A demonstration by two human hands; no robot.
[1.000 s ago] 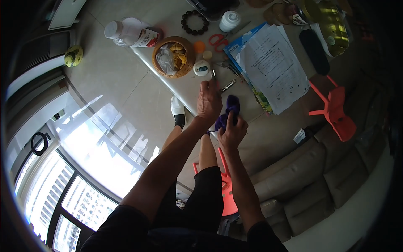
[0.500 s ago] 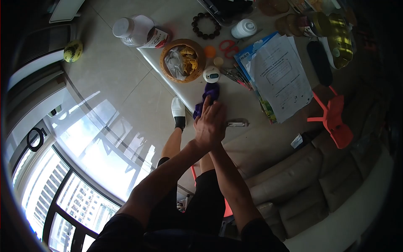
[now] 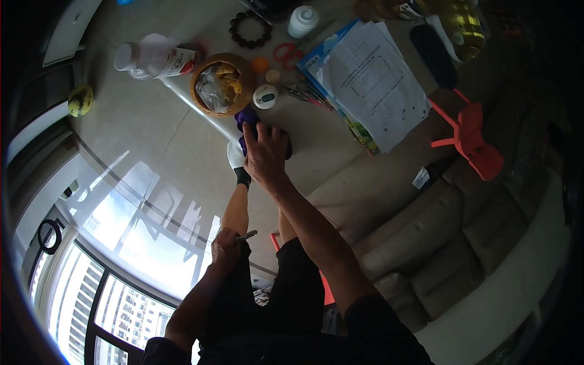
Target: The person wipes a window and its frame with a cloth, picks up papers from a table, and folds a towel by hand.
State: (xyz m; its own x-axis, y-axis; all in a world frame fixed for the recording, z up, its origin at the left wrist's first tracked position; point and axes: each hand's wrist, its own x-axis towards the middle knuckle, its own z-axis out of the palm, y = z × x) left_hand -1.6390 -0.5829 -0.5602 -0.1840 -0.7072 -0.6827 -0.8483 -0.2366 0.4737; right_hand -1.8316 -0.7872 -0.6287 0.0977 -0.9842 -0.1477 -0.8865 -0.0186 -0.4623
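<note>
My left hand (image 3: 226, 245) is closed around a slim silvery metal tool (image 3: 247, 235), low over my thigh. Only one end of the tool sticks out, so its exact kind is unclear. Farther forward, my right hand (image 3: 266, 155) rests on a crumpled purple cloth (image 3: 246, 115) near the table edge. Its fingers are spread apart over the cloth, which shows beyond and between them. Just past the cloth stand a small white round device with a dark display (image 3: 265, 96) and a woven basket (image 3: 196, 91) with a clear plastic bag and yellow-brown contents.
A large clear jar (image 3: 152, 58) stands at the table's left corner. Papers and booklets (image 3: 374, 85) lie right of several pens (image 3: 307, 96). Red scissors (image 3: 287, 55), a white bottle (image 3: 303, 22) and a bead bracelet (image 3: 250, 29) are farther back. A red stool (image 3: 473, 140) is on the right.
My left hand has picked up the metal tool from the table and drawn back toward my thigh. My right hand now spreads over the purple cloth. The view has shifted, moving the table things left.
</note>
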